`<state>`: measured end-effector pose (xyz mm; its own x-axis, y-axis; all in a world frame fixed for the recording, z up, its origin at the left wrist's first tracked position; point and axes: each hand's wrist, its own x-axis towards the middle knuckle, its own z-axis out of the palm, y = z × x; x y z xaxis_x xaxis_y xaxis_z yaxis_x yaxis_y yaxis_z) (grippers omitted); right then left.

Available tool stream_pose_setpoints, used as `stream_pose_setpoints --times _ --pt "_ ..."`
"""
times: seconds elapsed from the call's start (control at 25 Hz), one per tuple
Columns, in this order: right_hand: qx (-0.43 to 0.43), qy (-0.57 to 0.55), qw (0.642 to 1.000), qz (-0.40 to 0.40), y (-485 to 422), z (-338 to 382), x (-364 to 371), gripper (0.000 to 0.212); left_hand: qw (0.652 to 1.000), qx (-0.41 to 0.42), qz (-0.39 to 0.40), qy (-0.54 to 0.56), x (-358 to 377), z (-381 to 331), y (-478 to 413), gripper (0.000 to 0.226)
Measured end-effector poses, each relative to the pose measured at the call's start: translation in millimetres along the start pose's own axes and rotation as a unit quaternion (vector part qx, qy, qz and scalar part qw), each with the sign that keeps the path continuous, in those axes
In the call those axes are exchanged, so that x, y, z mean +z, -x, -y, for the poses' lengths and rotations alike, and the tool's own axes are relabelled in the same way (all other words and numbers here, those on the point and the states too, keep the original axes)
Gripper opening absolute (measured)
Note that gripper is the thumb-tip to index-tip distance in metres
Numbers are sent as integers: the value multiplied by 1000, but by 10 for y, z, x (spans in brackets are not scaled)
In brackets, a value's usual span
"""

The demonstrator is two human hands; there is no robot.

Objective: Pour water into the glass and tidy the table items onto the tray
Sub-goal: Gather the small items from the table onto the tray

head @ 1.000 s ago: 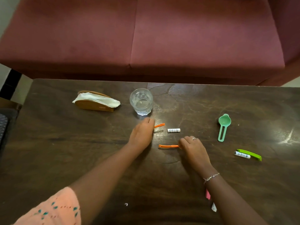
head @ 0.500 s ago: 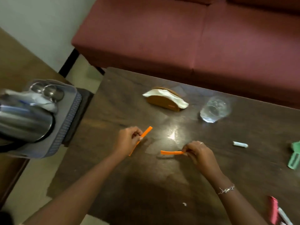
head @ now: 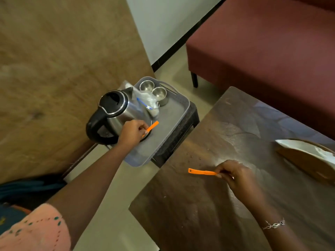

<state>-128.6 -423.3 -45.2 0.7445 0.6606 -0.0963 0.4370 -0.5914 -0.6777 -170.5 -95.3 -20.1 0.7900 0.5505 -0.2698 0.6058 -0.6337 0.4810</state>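
Orange stick [head: 152, 126], pinched in the left hand [head: 130, 133], hovered over the tray [head: 178, 115] at the kettle's [head: 116, 113] four o'clock; best released low onto bare floor. The right hand [head: 235, 175] clamped another orange stick [head: 202, 172].

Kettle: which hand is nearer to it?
Left. The left hand, holding an orange stick, is right beside the kettle over the tray. The right hand is over the table, well away.

kettle [head: 119, 113]: shiny steel | tray [head: 168, 120]: matt plastic | table [head: 235, 205]: glossy wood
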Motion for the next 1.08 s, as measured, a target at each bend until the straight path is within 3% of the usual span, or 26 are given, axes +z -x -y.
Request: stream_pose_setpoints --times 0.16,0.36,0.56,0.68,0.84,1.08 --pt "10 -21 999 38 -332 183 237 31 987 20 110 -118 276 346 -186 14" --pt "1 -45 997 64 -749 471 417 25 956 42 160 -241 622 549 -244 14" --pt "0 -30 994 109 -1247 759 463 15 955 61 146 -252 705 653 -244 17" --pt "-15 -6 989 147 -1584 903 575 9 960 29 132 -245 667 740 -152 18" --pt "-38 49 974 216 -1971 1002 944 16 957 -62 113 -258 505 994 -8 18" --pt "-13 118 933 339 -2185 1052 1559 23 974 -65 140 -166 429 1134 -42 17"
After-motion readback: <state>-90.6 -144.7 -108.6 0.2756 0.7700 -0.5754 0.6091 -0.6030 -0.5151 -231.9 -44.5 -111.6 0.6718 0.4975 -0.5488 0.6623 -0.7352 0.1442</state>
